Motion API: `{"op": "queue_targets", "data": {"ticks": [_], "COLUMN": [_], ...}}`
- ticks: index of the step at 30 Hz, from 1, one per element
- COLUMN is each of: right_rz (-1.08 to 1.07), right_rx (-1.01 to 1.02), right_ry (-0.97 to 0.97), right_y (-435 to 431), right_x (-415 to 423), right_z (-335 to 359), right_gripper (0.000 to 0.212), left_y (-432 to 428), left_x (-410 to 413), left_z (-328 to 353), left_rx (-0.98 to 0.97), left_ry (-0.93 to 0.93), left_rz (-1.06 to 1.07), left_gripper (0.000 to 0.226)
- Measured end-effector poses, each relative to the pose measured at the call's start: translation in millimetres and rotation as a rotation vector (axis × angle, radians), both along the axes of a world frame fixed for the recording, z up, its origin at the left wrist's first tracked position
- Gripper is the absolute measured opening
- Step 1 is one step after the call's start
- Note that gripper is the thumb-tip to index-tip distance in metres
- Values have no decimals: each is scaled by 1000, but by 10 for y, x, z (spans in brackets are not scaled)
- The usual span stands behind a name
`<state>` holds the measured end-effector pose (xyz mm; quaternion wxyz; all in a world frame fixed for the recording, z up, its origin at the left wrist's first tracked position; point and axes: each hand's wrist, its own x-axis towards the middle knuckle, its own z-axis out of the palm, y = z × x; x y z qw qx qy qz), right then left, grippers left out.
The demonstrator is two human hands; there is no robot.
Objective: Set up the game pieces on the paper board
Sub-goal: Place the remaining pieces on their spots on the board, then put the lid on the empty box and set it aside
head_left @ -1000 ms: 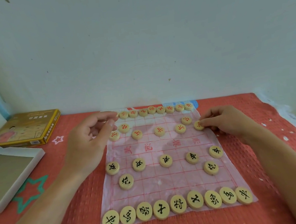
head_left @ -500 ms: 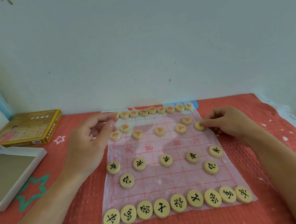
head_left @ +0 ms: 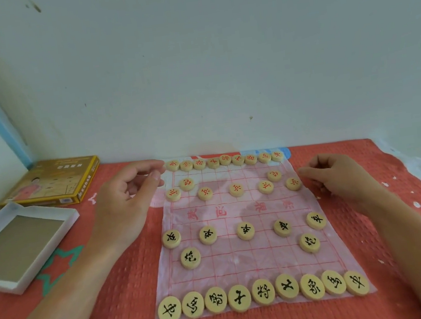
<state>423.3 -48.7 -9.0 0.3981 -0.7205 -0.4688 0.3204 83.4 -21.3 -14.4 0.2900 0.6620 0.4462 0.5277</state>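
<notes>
Board [head_left: 244,262] lies mid-mat [head_left: 132,303], its far edge by the wall. We count sixteen red pieces [head_left: 236,190] on its far half and sixteen black pieces [head_left: 245,231] on its near half. Each side shows nine in the end row, two cannons and five soldiers.

Change noted: both hands have let go. The left hand [head_left: 126,197] had its fingers at the far-left soldier [head_left: 173,194] half a second ago. It now hangs off the far-left corner, clear of that piece, fingers loosely curled and holding nothing. The right hand [head_left: 340,179] was touching the far-right soldier [head_left: 293,183]. It has eased back towards the mat's right edge, its fingers loosely curled and empty, one fingertip just beside the piece. We cannot tell whether they touch.

Both soldiers sit where they did before, in line with their row. We judge the layout complete, with only a check of alignment left.

The box [head_left: 54,182] and tray [head_left: 22,243] at the mat's left edge are unmoved.
</notes>
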Motion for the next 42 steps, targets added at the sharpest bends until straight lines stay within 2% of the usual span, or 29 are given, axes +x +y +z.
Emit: {"op": "queue_targets", "data": {"ticks": [3, 8, 15, 19, 22, 25, 31, 34, 38, 42], "right_rz": [53, 164, 429, 554, 631, 694, 801, 853, 958, 1016], "right_rx": [47, 94, 118, 175, 224, 268, 325, 331, 322, 309], "right_ry": [-75, -110, -271, -341, -376, -405, -596, -689, -751, -793], "right_y": [6, 88, 348, 551, 690, 818, 1047, 1130, 1183, 1227], "right_x": [-101, -432, -1255, -1761, -2185, -2574, -3168, -3281, -3349, -3414], "right_z": [63, 209, 298, 305, 259, 199, 78, 10, -53, -106], "right_gripper": [17, 17, 11, 5, 9, 12, 34, 45, 53, 53], "left_y": [-30, -154, -304, -458, -576, -646, -730, -723, -687, -676], "left_x": [-119, -394, -928, -1159, -1289, -1368, -1587, -1696, -1821, -1849], "left_z": [13, 87, 126, 146, 119, 83, -28, -81, -115, -155], "left_rx": [-15, 47, -73, -165, -209, -238, -209, -201, -209, -261], "left_ry": [51, 445, 676, 729, 749, 768, 739, 678, 767, 788], "left_rz": [33, 158, 380, 464, 509, 515, 527, 575, 660, 640], "left_gripper": [14, 25, 28, 37, 28, 29, 66, 71, 77, 84]}}
